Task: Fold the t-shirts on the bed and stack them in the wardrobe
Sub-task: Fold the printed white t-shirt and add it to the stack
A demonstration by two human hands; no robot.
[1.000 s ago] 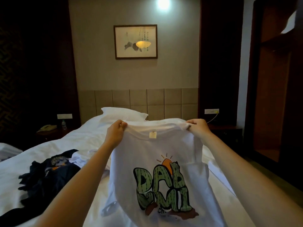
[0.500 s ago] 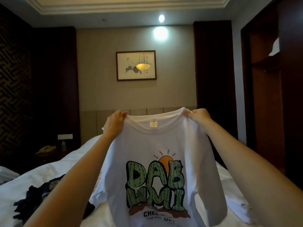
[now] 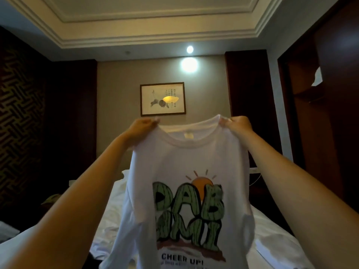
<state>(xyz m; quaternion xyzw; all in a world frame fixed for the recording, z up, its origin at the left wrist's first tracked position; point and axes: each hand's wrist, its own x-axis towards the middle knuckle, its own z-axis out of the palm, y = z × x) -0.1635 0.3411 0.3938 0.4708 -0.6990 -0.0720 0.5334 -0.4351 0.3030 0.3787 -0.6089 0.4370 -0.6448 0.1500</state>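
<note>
A white t-shirt (image 3: pixel 180 160) with a green cactus-letter print and an orange sun hangs in the air in front of me, print side facing me. My left hand (image 3: pixel 140 126) pinches its left shoulder by the collar. My right hand (image 3: pixel 238 124) pinches the right shoulder. Both arms stretch up and forward. The shirt hangs full length over the white bed (image 3: pixel 272 235), its hem below the frame's edge. The dark wardrobe (image 3: pixel 318 117) stands open at the right, with something white (image 3: pixel 317 76) on its upper shelf.
A framed picture (image 3: pixel 162 99) hangs on the far wall above the headboard. Dark wall panels flank the bed. A nightstand (image 3: pixel 50 200) sits in shadow at the left. Another bed's white corner (image 3: pixel 7 230) shows at the far left.
Both hands have lifted the white t-shirt higher, and my view has tilted up toward the ceiling. The dark t-shirt on the bed has dropped out of view.
</note>
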